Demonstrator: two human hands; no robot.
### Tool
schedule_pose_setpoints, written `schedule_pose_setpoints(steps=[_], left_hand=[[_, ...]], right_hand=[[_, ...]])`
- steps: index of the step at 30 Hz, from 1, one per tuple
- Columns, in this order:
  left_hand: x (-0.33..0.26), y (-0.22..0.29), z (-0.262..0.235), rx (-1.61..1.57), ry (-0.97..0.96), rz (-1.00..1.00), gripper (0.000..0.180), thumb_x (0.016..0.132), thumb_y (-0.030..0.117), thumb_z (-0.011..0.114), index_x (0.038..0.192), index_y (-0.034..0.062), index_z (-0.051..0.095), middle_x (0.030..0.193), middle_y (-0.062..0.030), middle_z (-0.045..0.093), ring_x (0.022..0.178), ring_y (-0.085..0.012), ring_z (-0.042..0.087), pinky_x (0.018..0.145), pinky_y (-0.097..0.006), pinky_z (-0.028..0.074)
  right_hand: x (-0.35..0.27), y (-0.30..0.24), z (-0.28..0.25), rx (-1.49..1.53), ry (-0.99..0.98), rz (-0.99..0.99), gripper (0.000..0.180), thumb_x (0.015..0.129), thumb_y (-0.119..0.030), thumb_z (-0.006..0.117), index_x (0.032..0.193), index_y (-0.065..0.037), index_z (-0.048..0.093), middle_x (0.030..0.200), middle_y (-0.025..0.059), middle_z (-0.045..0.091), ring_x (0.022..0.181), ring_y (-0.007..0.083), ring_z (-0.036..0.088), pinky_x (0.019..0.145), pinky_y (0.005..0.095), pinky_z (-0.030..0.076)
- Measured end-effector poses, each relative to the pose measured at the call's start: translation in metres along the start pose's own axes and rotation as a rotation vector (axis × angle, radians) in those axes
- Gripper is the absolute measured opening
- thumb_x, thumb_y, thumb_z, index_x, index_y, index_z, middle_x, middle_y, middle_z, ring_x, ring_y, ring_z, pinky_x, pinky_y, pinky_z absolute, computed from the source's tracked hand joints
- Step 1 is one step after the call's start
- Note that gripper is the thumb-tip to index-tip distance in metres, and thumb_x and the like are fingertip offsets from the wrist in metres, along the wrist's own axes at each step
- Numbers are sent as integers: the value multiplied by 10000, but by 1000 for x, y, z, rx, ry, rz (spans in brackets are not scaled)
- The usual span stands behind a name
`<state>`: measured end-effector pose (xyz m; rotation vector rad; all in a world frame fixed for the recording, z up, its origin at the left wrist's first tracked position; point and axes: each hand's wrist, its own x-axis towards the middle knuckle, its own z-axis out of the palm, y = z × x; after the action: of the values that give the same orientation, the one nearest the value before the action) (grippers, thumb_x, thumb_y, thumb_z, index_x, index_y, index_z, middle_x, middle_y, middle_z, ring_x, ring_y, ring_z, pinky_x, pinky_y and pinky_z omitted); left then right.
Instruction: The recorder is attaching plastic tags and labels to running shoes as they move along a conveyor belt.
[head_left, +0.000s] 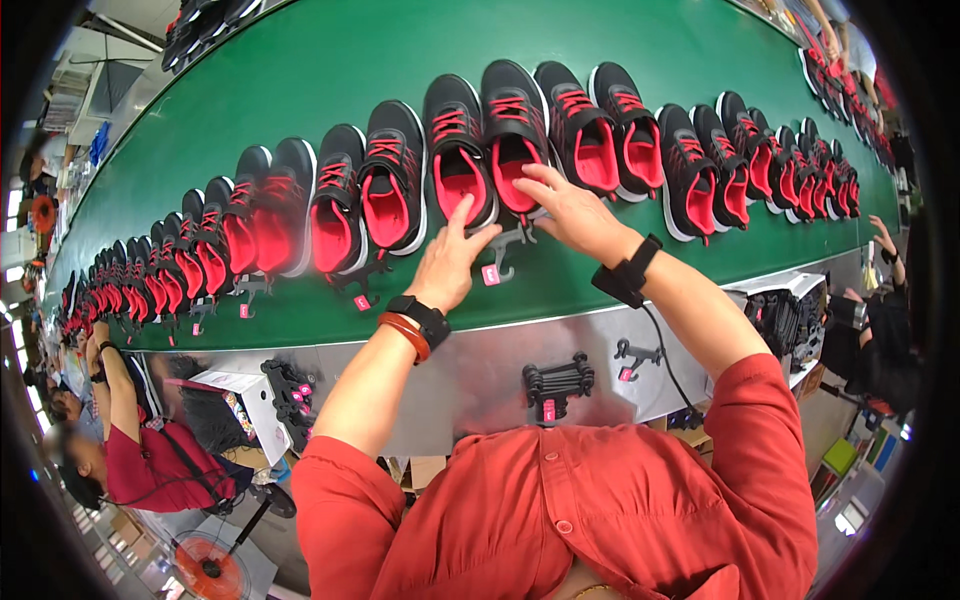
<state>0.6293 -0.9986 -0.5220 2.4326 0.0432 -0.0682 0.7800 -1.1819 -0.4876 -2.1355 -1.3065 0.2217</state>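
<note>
My left hand point(448, 262) reaches to the heel of a black shoe point(450, 125) with red laces and a red lining. Its index finger points into the opening and the thumb is spread to the right. Over the heel of the neighbouring black-and-red shoe point(515, 110), my right hand point(582, 215) has its fingers apart and slightly curled, near the shoe's opening. Between my hands, a grey plastic shoe hanger point(508, 258) with a pink tag sits at the two heels. Its contact with my fingertips is partly hidden.
Matching shoes line the green table point(380, 310) on both sides, toes away from me. A stack of black hangers point(558, 380) and a single hanger point(637, 356) lie on the metal ledge point(470, 385). Boxes of hangers stand left and right. A co-worker point(165, 465) is at left, near a fan point(210, 566).
</note>
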Motion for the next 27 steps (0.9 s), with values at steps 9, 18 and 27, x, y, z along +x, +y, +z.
schedule_pose_setpoints(steps=[9,18,27], left_hand=[[20,48,-21,228,369,155,454,706,-115,535,1103,78,644,1134,-140,574,1001,-315,575,865,-394,483],[104,100,47,155,173,167,444,825,-4,533,1266,30,494,1278,-139,518,1037,-343,595,846,-438,512],[139,76,70,4,49,170,178,815,15,595,986,46,557,1018,-151,623,911,-395,611,755,-472,500]], right_hand=[[-149,-39,-7,124,-538,-103,209,711,-192,726,847,-71,623,812,93,592,821,300,595,719,404,487],[-212,-49,18,-164,-439,-135,66,792,-171,560,770,-123,599,762,23,557,780,196,555,701,307,428],[-205,-14,3,589,-396,315,118,801,-135,633,886,-65,590,807,59,646,775,199,597,713,340,479]])
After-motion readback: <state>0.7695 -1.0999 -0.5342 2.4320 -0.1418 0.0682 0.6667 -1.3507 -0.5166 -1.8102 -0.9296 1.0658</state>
